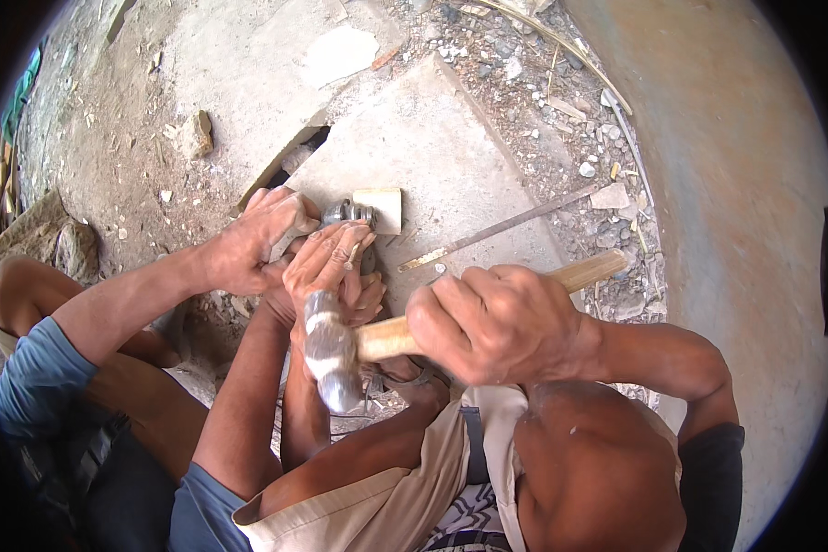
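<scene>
My right hand (497, 322) grips the wooden handle of a hammer (329, 345). The metal hammer head hangs over my left wrist and forearm, nearer to the camera. My left hand (327, 262) is closed, fingers together, beside a dark ridged metal part (345, 213); a small thin piece shows at its fingers, too small to name. At the left, a co-worker's left hand (265, 230) bends in at the same metal part. The co-worker's other hand (281, 299) is mostly hidden behind mine. A pale block (386, 210) lies against the metal part on a stone slab (432, 138).
A long flat metal bar (497, 227) lies slantwise across the slab's right side. Gravel and broken stones (607, 147) border a smooth wall (736, 184) at right. A gap (285, 166) opens along the slab's left edge. A loose rock (193, 135) sits farther left.
</scene>
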Available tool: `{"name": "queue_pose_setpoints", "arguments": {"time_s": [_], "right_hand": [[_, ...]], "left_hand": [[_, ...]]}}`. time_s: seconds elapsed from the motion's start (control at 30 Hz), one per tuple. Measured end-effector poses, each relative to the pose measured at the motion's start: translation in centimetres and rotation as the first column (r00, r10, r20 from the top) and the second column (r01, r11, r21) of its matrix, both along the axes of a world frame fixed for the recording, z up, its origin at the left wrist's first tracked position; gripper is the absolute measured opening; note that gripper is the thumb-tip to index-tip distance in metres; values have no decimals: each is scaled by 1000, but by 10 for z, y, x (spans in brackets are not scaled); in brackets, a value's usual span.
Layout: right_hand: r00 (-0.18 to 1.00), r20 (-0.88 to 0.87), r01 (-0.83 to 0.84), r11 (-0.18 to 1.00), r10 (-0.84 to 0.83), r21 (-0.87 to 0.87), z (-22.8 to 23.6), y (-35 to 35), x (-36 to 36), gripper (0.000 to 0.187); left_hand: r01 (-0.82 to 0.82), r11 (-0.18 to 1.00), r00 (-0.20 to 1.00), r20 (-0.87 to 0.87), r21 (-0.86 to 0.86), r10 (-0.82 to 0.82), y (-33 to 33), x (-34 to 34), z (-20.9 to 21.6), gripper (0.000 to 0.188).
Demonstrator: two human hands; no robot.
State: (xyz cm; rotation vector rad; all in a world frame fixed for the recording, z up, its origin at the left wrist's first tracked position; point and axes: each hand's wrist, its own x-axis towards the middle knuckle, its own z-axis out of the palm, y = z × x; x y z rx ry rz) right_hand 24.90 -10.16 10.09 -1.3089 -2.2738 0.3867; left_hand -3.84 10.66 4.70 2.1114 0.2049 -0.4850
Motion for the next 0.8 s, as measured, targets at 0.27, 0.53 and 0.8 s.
{"name": "queue_pose_setpoints", "arguments": {"time_s": [0.27,0.53,0.8], "right_hand": [[996,87,16,989,-3,-149,-11,-2,1,15],[991,-134,2,994,12,106,-12,-1,-1,21],[982,-187,19,1000,-18,4,10,-17,3,18]], "left_hand": [[0,1000,1000,1,28,0,0,-2,-7,58],[-19,999,1000,6,-26,19,0,-3,-3,58],[-38,999,999,21,16,37,-1,3,4,58]]}}
